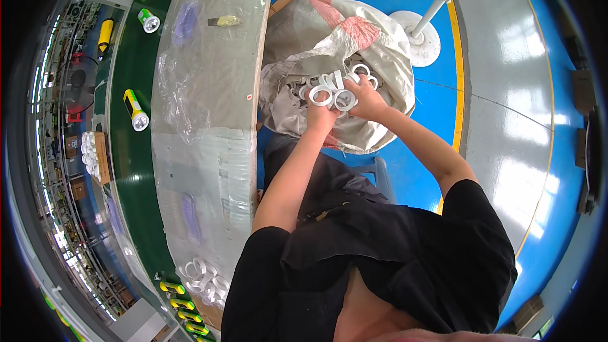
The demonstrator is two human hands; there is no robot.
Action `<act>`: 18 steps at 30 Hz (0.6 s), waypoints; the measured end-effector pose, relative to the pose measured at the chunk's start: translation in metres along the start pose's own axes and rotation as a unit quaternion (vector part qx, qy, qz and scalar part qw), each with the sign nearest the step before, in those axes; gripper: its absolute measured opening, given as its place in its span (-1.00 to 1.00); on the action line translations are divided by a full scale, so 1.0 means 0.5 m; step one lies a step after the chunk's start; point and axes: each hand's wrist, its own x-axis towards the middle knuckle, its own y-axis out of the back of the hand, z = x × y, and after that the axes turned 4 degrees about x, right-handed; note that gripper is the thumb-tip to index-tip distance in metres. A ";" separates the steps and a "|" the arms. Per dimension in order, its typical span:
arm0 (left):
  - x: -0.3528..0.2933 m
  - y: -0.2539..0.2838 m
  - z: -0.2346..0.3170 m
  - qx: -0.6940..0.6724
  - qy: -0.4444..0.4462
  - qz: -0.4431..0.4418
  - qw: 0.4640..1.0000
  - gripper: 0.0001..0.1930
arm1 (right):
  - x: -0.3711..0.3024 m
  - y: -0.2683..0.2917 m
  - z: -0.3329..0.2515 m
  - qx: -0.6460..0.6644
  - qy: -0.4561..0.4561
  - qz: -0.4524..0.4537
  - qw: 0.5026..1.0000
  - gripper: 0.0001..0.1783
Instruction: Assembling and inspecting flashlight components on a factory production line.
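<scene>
Both arms stretch forward over a large white woven sack (386,57) with reddish patches, its mouth folded open. Inside lie white plastic rings (361,70). My left hand (320,114) is closed around white rings, one of them facing up at its fingertips. Close beside it, my right hand (368,100) grips more white rings from the other side, fingers curled over them. Several rings are bunched between the two hands. The fingers are partly hidden by the rings.
Left of the sack runs a plastic-covered workbench (215,76) with a pile of white rings (206,282). A green conveyor belt (130,171) beyond carries yellow-green flashlights (135,111). A white pole stand (421,38) rises behind the sack; a stool (380,174) stands near my legs.
</scene>
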 end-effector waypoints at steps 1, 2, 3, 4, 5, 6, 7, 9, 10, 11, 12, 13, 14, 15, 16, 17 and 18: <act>-0.003 0.015 0.012 -0.023 -0.012 0.002 1.000 -0.29 | -0.014 0.007 -0.013 -0.002 0.020 0.018 1.000 -0.14; -0.004 0.027 0.025 -0.022 -0.014 0.010 1.000 -0.29 | -0.021 0.020 -0.025 -0.006 0.027 0.021 0.999 -0.14; -0.003 0.039 0.040 -0.021 -0.021 0.019 0.999 -0.28 | -0.028 0.036 -0.037 -0.008 0.029 0.016 0.999 -0.14; -0.004 0.060 0.057 -0.018 -0.027 0.030 0.999 -0.28 | -0.037 0.057 -0.060 -0.010 0.033 0.011 0.999 -0.13; -0.004 0.075 0.072 -0.038 0.007 0.030 0.999 -0.26 | -0.045 0.080 -0.081 -0.021 0.036 0.009 0.999 -0.12; 0.001 0.092 0.085 -0.031 -0.006 0.043 0.999 -0.32 | -0.050 0.099 -0.100 -0.032 0.045 0.015 0.998 -0.11; 0.010 0.113 0.094 -0.023 -0.018 0.060 0.998 -0.37 | -0.052 0.119 -0.126 -0.044 0.058 0.020 0.997 -0.10; 0.028 0.156 0.104 -0.021 -0.045 0.088 0.995 -0.44 | -0.059 0.170 -0.191 -0.051 0.060 0.002 0.997 -0.06; 0.039 0.185 0.129 -0.030 -0.057 0.106 0.992 -0.44 | -0.060 0.195 -0.220 -0.050 0.056 -0.004 0.997 -0.03; 0.047 0.218 0.147 -0.031 -0.065 0.113 0.991 -0.44 | -0.060 0.209 -0.248 -0.057 0.068 0.011 0.996 -0.03; 0.048 0.253 0.160 -0.011 -0.065 0.127 0.990 -0.43 | -0.053 0.220 -0.271 -0.074 0.099 0.027 0.992 -0.04; 0.042 0.292 0.162 -0.003 -0.047 0.136 0.990 -0.43 | -0.049 0.222 -0.304 -0.090 0.135 0.037 0.986 -0.05; 0.037 0.349 0.163 0.010 -0.046 0.139 0.989 -0.44 | -0.054 0.227 -0.369 -0.144 0.132 0.041 0.980 -0.10; 0.029 0.379 0.139 0.002 -0.059 0.175 0.983 -0.46 | -0.053 0.223 -0.417 -0.148 0.144 0.031 0.978 -0.11; 0.017 0.421 0.122 0.029 -0.051 0.184 0.981 -0.46 | -0.051 0.213 -0.468 -0.150 0.162 0.018 0.975 -0.13; -0.001 0.465 0.110 0.058 -0.036 0.194 0.979 -0.46 | -0.049 0.202 -0.515 -0.153 0.181 0.014 0.971 -0.14; -0.014 0.503 0.122 0.056 -0.068 0.231 0.969 -0.46 | 0.000 0.186 -0.505 -0.160 0.242 0.014 0.957 -0.13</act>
